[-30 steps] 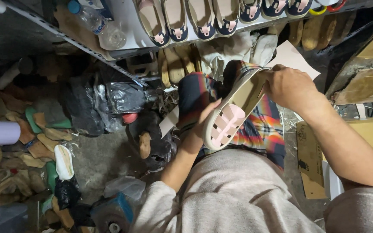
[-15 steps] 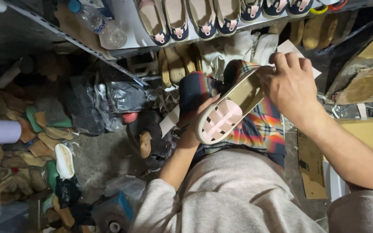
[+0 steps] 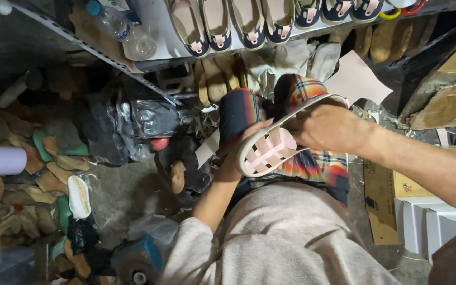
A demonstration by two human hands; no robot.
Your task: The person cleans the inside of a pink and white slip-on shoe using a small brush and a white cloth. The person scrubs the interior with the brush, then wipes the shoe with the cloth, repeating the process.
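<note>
Pink-and-cream shoe sole (image 3: 270,150) sits sole-up at frame centre over the plaid-clad lap. Left hand (image 3: 237,153) fingers clamp its toe end; right hand (image 3: 325,128) fingers clamp its heel end. One shoe is in hand; seven finished shoes (image 3: 249,21) line the shelf (image 3: 154,31) at upper frame, so work appears well advanced.

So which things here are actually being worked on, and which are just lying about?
In hand:
pink-strapped shoe, sole edge up
left hand, under its toe
right hand, gripping its middle

Lying about:
finished shoes on shelf
plastic bottle
loose soles on floor
cardboard boxes
</note>
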